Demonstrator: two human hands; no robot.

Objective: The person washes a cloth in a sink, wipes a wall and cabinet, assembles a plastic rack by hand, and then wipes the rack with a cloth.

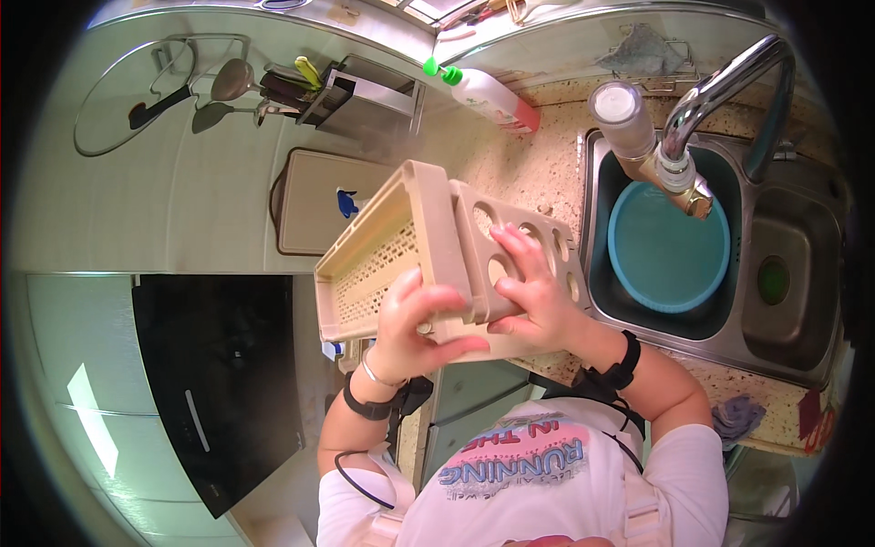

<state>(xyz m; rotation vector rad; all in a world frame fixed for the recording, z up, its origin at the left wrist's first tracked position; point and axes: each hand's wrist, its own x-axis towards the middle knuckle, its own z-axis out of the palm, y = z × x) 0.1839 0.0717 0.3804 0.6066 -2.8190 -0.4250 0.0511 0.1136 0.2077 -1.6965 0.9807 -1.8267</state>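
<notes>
Over the counter I hold a beige plastic storage rack. Its left part is a basket [374, 273] with a perforated bottom, tilted toward me. To its right is a beige panel [469, 228] with several large round holes, close against the basket; whether they are joined I cannot tell. My left hand [410, 319] grips the near end of the basket, thumb and fingers curled at its edge. My right hand [538, 296] closes on the holed panel, its fingers spanning the holes. The part of the rack beneath my hands is partly hidden.
At right is a double sink [592, 173] with a blue basin [670, 246] of water under a chrome faucet [720, 87]. A white bottle [492, 98] stands behind. At left are a cutting board [305, 205], a knife rack [365, 114], hanging utensils and a black appliance panel [219, 365].
</notes>
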